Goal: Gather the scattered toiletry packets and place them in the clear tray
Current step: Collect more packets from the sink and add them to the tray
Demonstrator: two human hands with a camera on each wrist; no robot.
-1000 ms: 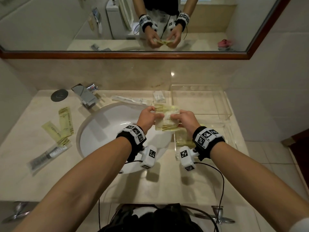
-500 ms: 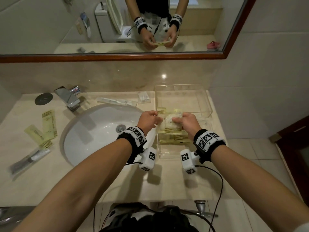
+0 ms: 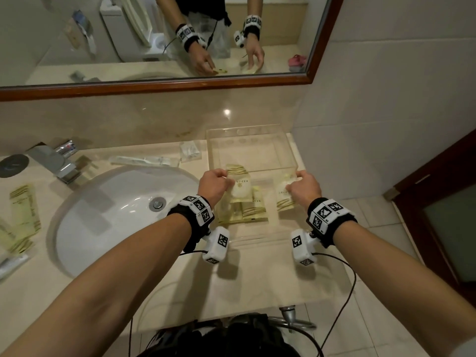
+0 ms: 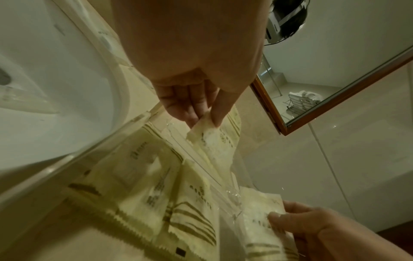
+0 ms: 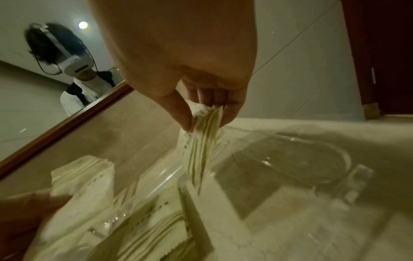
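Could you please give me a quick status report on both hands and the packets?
Left hand pinches one packet, right hand another, both over the clear tray. Packets already inside. Nothing blocking.

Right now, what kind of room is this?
Likely a hotel bathroom: a white oval sink in a beige marble counter, a wood-framed wall mirror reflecting a toilet, pale yellow toiletry packets.

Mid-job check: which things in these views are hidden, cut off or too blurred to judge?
- Packet count in the clear tray: head view, the left hand and right hand cover part of the pile.
- Print on the packet pinched by the left hand: blurred.
- Yellow packets left of the sink: cut off by the frame edge.
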